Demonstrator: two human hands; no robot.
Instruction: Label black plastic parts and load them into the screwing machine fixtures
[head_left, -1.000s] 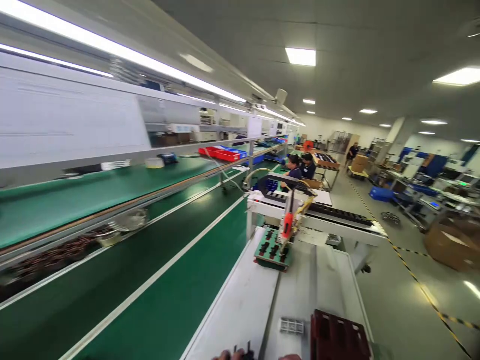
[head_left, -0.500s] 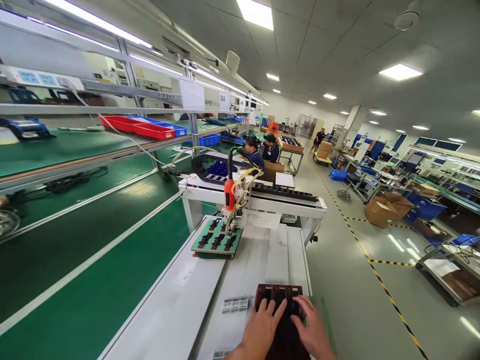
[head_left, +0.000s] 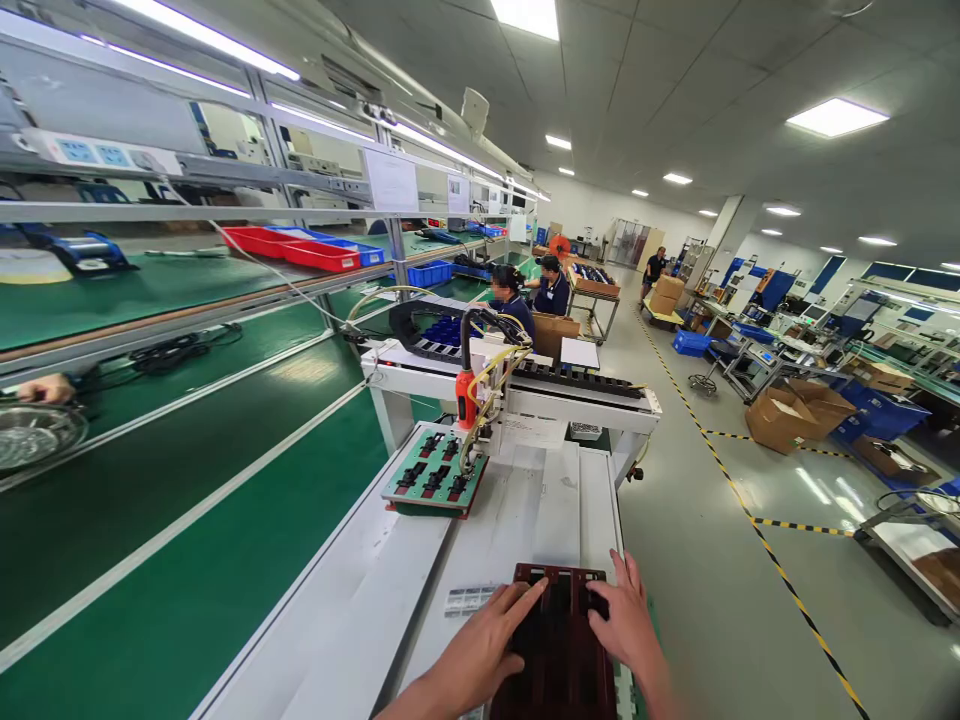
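Note:
A dark reddish-brown tray with long slots lies on the white machine bed in front of me. Dark parts sit in its slots, hard to make out. My left hand reaches in from the left, fingers stretched out, index fingertip on the tray's upper part. At the tray's right edge, my right hand has thumb and index finger around a small black part; its other fingers point up. Farther off, a green fixture plate carrying several black parts sits below a red screwdriver head.
A white gantry with a cable chain spans the bed. A silver gridded piece lies left of the tray. Shelving with red bins runs along the left, where another person's hand shows. People sit beyond the gantry.
My left hand has shifted left and flattened, uncovering more of the tray. The right hand has risen slightly with its fingers lifted. Another person's hand has come into view at far left.

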